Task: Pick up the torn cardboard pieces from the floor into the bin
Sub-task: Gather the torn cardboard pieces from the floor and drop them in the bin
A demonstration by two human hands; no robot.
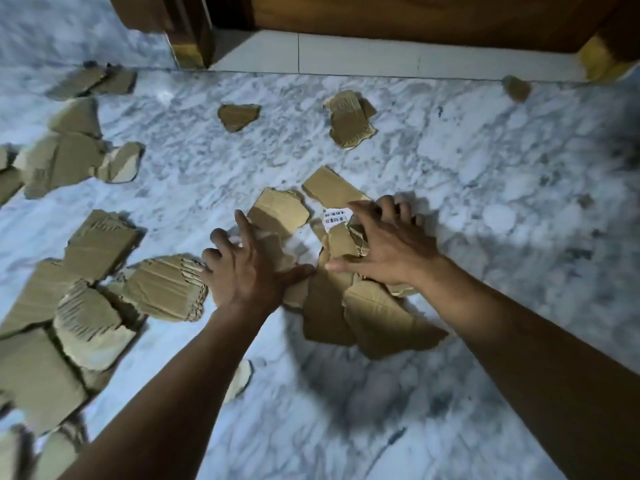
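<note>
Both hands are down on a small pile of torn cardboard pieces (332, 299) in the middle of the marble floor (485, 161). The left hand (242, 268) is spread wide, flat on the pieces. The right hand (388, 247) has its fingers bent like a claw over a piece with a white label (336, 216). Neither hand has lifted anything. More brown pieces (86, 278) lie all over the floor on the left, and a few sit farther away near a wooden door (415, 15).

White-and-grey marbled floor (450, 161) filling most of the frame, pale plain tiles (346, 53) in a strip along the top centre, dark wooden furniture (398, 15) across the top edge, brass-coloured leg (190, 50) at upper left, another brass-coloured foot (602, 62) at upper right
</note>
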